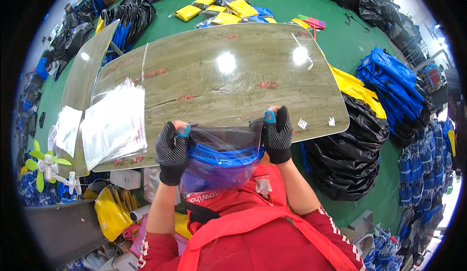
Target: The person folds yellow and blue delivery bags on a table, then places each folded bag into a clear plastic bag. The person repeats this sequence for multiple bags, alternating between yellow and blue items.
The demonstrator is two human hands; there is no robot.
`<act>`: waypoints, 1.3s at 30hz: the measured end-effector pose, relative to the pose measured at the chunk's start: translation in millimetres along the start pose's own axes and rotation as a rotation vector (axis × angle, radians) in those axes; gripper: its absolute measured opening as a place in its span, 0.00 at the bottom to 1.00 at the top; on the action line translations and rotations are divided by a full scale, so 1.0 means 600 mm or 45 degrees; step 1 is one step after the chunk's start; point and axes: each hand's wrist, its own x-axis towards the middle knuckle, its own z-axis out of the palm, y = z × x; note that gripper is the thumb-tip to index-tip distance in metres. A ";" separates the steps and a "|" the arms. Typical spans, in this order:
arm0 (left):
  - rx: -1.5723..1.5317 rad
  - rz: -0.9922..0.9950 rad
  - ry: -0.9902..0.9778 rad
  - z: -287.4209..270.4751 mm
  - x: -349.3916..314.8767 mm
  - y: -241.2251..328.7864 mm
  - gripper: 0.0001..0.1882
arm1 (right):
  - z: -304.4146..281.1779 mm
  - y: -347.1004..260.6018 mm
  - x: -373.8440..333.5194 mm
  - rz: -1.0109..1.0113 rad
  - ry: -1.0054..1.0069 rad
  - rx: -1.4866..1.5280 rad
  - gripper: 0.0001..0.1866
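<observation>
Between my two hands hangs a clear plastic bag (219,171) with a folded blue and black item (224,153) inside, over the near edge of the table and against my red apron. My left hand (172,153), in a black dotted glove, is closed on the bag's upper left corner. On the opposite upper corner, my right hand (278,137) is closed too. Blue wraps cover part of each thumb. The wood-patterned table (194,76) lies beyond the bag. At its left, near my left hand, is a spread pile of clear flat plastic bags (116,125).
Yellow and blue packed bundles (226,10) lie on the green floor beyond the table. Large black, yellow and blue piles (343,149) crowd its right side. A small green-bladed fan (44,165) stands at the near left, with a yellow bag (111,212) below.
</observation>
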 end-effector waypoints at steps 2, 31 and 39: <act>0.188 0.031 0.003 -0.012 0.038 0.025 0.08 | 0.000 -0.021 0.038 0.166 -0.080 0.241 0.05; -0.544 -0.042 0.316 0.073 0.265 0.104 0.07 | -0.054 -0.122 0.191 -0.283 -0.580 0.902 0.43; -0.310 -0.003 0.061 0.033 0.205 0.158 0.14 | -0.070 -0.167 0.192 -0.826 -0.140 -0.096 0.11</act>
